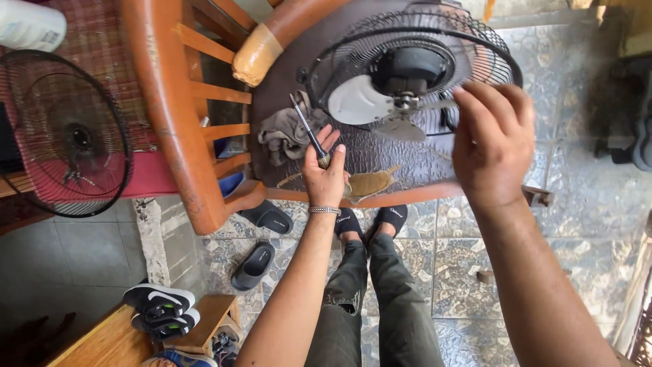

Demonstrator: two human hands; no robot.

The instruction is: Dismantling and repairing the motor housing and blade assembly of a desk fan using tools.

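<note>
We steady a fan on the chair seat, screwdriver at the ready.

Our left hand (324, 173) is closed round the screwdriver (307, 129), tip pointing away so it stays handy. Beyond it lies a grey rag (282, 132). Our right hand (492, 143), fingers curled on the fan (407, 75) guard's rim, braces it on the chair (170, 115).
</note>
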